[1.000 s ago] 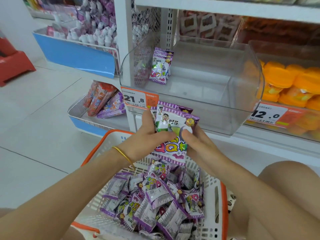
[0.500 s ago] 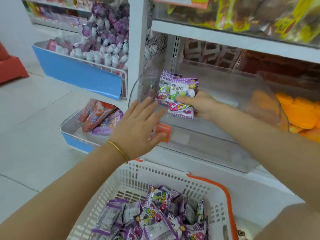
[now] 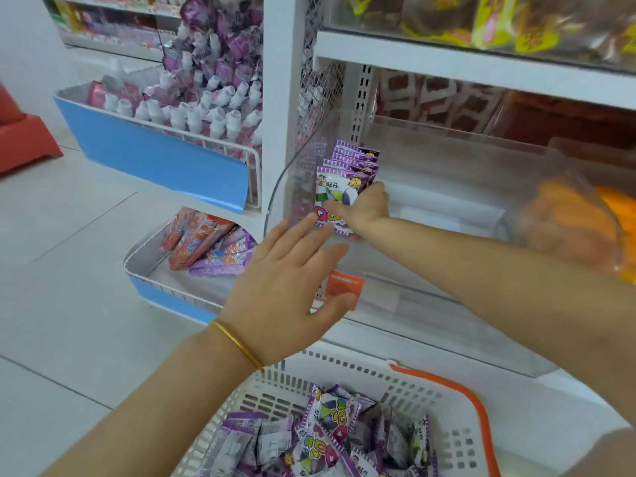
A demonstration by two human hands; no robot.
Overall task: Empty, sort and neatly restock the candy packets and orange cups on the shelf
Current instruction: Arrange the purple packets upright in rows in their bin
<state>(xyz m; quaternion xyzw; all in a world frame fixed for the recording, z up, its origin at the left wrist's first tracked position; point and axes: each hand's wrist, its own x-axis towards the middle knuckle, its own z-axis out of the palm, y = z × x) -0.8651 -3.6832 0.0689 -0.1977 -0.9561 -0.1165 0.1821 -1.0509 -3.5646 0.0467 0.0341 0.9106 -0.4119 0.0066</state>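
Several purple candy packets (image 3: 351,166) stand upright in a row at the back left corner of the clear plastic bin (image 3: 457,315) on the shelf. My right hand (image 3: 366,210) reaches inside the bin and holds the front packet against that row, thumb across its face. My left hand (image 3: 292,287) hovers outside the bin's front wall with fingers spread and straight, holding nothing. More purple packets (image 3: 330,438) lie loose in the white basket (image 3: 347,376) below. Orange cups (image 3: 616,222) show blurred through the neighbouring bin at the right.
An orange price tag (image 3: 344,287) is fixed to the bin's front. To the left, a blue-fronted rack holds white-capped pouches (image 3: 192,111), and a lower tray (image 3: 148,266) holds red and purple packs. Higher shelves carry other snacks. White tiled floor (image 3: 69,270) lies at the left.
My right hand carried the packets from above the basket into the bin and pressed them against the row at the back left. My left hand let go and now hovers open.
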